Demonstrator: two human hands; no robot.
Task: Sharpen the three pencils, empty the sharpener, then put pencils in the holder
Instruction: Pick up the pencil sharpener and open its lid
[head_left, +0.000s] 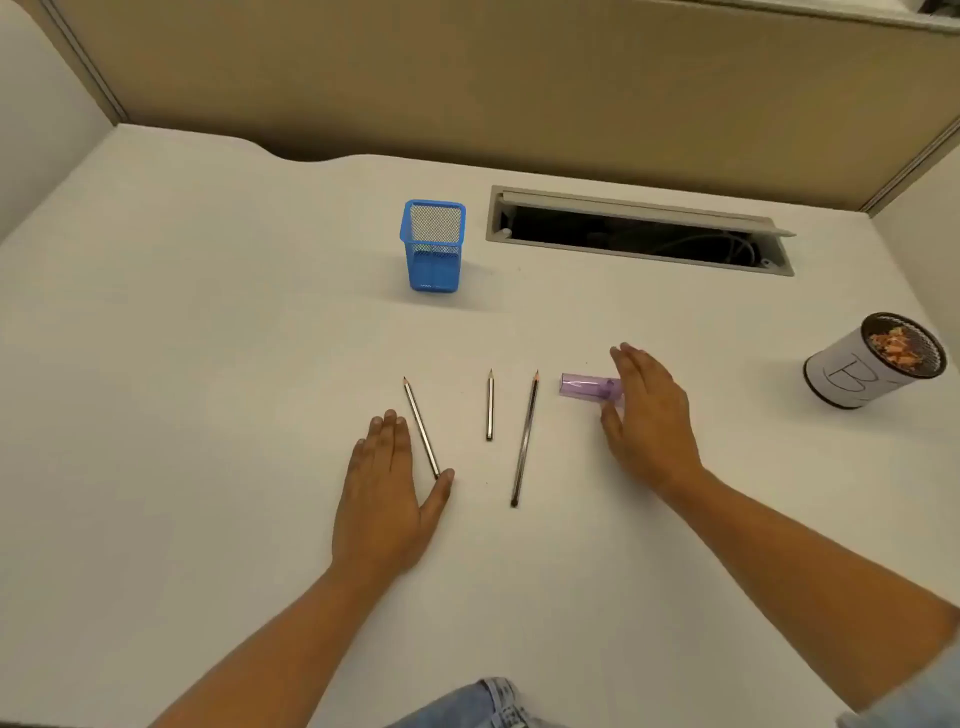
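Sharpener first: small translucent purple plastic sharpener (591, 387) lies on its side on the white desk (208, 364), long axis running left-right, clear barrel end pointing left, darker cap end to the right. Right hand (649, 415) is right beside that cap end, fingers spread and uncurled, fingertips at or just touching the cap; nothing gripped yet as far as I can tell. So the sharpener sits just left of the right palm, and the right hand is clearly the nearer one for the pickup.

Three thin grey pencils lie left of the sharpener, tips pointing far: long pencil (524, 439) closest to it, short pencil (490, 405) in the middle, left pencil (422, 428) slanted with its blunt end near. Left hand (387, 493) rests flat and uncurled on the desk, thumb tip touching the left pencil's near end, holding nothing.

Blue mesh square pencil holder (432, 247) stands upright far of the pencils, empty by the look of it. White cylindrical bin (862, 364) with shavings inside stands well apart at the right.

Judgement: sharpening not begun; likely right takes sharpener, left takes left pencil.
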